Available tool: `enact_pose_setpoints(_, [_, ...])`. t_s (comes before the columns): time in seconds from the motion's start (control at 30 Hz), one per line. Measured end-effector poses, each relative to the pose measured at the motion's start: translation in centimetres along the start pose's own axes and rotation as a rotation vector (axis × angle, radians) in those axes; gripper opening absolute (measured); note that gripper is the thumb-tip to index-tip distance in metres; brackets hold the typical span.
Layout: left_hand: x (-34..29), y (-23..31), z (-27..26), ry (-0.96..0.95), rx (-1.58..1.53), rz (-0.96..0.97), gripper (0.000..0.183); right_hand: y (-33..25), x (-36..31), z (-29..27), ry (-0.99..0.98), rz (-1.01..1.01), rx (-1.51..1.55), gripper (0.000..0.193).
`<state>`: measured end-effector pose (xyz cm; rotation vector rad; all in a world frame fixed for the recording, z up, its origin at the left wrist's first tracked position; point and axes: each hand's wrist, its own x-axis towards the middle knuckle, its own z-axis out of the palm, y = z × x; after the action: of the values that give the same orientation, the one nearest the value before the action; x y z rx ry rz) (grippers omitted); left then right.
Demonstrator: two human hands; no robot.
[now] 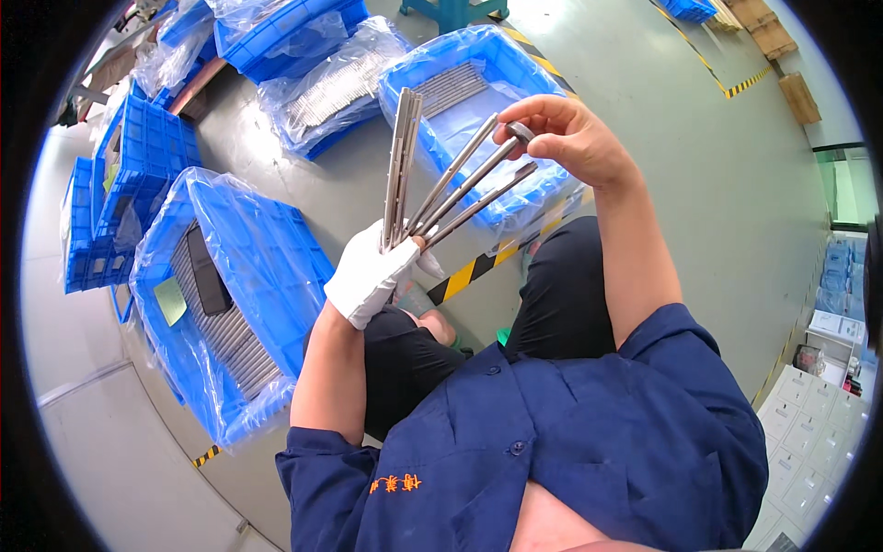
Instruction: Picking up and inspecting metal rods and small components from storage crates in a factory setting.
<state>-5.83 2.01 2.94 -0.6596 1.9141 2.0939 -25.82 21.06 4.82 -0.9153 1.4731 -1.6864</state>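
My left hand (370,273), in a white glove, grips the lower ends of several long grey metal rods (432,189) that fan upward. My bare right hand (570,138) pinches the upper tip of one of the slanted rods (478,179). Two rods (400,156) stand nearly upright, apart from the slanted ones. Both hands are held above my knees in dark trousers.
A blue crate lined with clear plastic (248,248) at my left holds a row of similar rods and a dark flat object. Another lined blue crate (515,55) lies ahead, with more crates (303,28) at the back left. Yellow-black floor tape (478,267) runs under my hands.
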Motion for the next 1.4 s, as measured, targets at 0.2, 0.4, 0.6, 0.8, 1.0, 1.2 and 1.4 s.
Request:
enact_pose_setpoints(0.2, [0.2,-0.9,-0.1,0.060,0.045,0.047,0.022,-0.4,-0.1,1.0,0.014,-0.006,-0.066,0.035])
enact_pose_setpoints(0.4, [-0.1,-0.3,0.1,0.061,0.064,0.018,0.021,-0.3,-0.1,1.2,0.014,-0.007,-0.056,0.028])
enact_pose_setpoints(0.6, [0.1,-0.5,0.6,0.014,0.134,0.089,0.016,0.4,0.3,-0.2,0.148,0.104,0.051,0.029])
enact_pose_setpoints(0.8, [0.2,-0.9,0.8,-0.006,0.061,0.082,0.018,0.2,0.0,-0.1,0.073,0.102,0.117,0.030])
enact_pose_setpoints(1.0, [0.2,-1.0,0.7,-0.022,0.053,0.088,0.016,0.2,0.0,0.1,0.058,0.121,0.162,0.031])
enact_pose_setpoints(1.2, [0.3,-1.5,0.5,0.010,0.120,0.091,0.014,-0.1,0.2,0.6,0.059,0.148,-0.061,0.029])
enact_pose_setpoints(1.4, [0.5,-1.7,0.6,-0.006,0.104,0.078,0.027,0.9,0.4,0.6,0.105,0.149,-0.051,0.028])
